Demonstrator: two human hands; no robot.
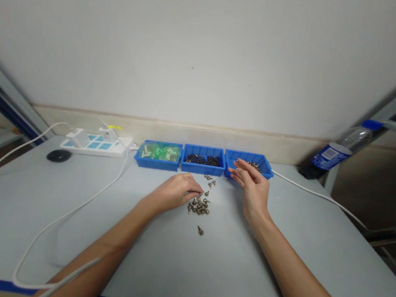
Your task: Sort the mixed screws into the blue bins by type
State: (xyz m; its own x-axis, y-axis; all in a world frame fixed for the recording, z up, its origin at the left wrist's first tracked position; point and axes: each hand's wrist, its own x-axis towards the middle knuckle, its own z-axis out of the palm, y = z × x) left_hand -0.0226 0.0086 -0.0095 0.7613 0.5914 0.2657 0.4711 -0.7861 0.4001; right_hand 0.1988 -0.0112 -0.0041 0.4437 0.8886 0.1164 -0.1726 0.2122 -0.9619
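Observation:
My left hand (pixel 177 191) is closed in a pinch at the upper left of a small pile of metal screws (pixel 199 207). A small shiny screw (pixel 200 195) shows at its fingertips. My right hand (pixel 255 191) is held at the front edge of the right blue bin (pixel 232 156), its fingers apart and nothing visible in them. Screws (pixel 255 166) lie in that bin, partly hidden by the fingers. A few loose screws (pixel 211 183) trail from the pile toward the bins, and a single screw (pixel 200 230) lies nearer to me.
The middle blue bin (pixel 202 170) holds dark screws; the left blue bin (pixel 156 164) holds green and clear bags. A power strip (pixel 122 147), black disc (pixel 59 155) and white cable (pixel 73 209) are at left. A bottle (pixel 335 151) leans at right.

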